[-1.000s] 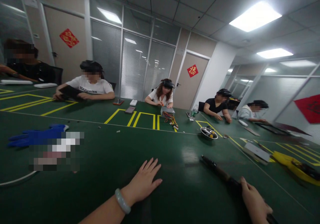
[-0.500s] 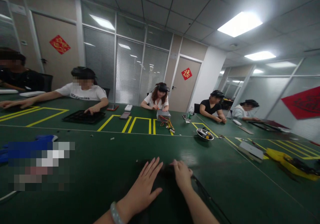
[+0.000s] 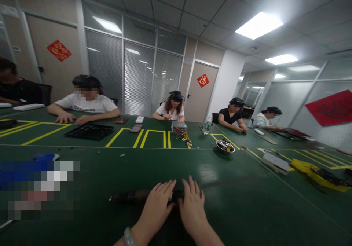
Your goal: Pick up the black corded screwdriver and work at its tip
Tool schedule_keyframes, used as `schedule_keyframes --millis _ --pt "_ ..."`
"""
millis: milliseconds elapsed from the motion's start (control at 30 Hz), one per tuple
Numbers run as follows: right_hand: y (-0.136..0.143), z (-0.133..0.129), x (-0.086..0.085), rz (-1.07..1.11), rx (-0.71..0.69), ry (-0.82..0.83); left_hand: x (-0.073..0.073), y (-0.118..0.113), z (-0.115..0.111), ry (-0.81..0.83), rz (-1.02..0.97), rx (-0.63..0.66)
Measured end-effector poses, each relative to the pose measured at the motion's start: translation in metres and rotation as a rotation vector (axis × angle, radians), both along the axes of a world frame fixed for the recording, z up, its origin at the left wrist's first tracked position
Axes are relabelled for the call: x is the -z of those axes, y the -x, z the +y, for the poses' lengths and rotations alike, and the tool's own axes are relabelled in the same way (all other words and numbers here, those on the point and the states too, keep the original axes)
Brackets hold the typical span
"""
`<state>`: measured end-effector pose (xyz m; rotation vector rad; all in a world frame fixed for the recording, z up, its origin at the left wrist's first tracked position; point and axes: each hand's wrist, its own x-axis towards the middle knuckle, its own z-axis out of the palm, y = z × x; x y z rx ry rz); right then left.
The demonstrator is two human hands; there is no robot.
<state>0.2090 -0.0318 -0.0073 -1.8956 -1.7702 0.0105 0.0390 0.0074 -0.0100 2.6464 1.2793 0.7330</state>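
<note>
A long dark rod-like object [image 3: 134, 196] lies crosswise on the green table [image 3: 90, 176], its left end sticking out past my hands. My left hand [image 3: 158, 205] rests over its middle, palm down, fingers stretched forward and slightly spread. Beside it on the right, my right hand [image 3: 193, 205] lies over the object's right part, its fingers also extended and apart. The thumbs of both hands are close together near the object. Its right end is mostly hidden by my right hand. A pale green bangle [image 3: 129, 237] circles my left wrist.
Blue items [image 3: 45, 157] lie at the left. Across the table are a black tray [image 3: 89, 131], a grey box with coloured wires [image 3: 179, 125], a bottle [image 3: 208, 125] and a metal bowl [image 3: 225, 147]. A yellow tray [image 3: 316, 174] stands at right. Several people sit opposite.
The dark object has turned from pointing toward the lower right to lying crosswise. My right hand has opened out and moved left beside my left hand. A person opposite has drawn their hands back from the black tray.
</note>
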Motion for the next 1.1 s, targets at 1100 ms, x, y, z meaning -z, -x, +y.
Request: schedule_keyframes --millis 1100 --pt "-0.075 -0.001 -0.033 0.118 -0.368 0.247 -0.031 -0.001 -0.018 0.064 0.02 0.041"
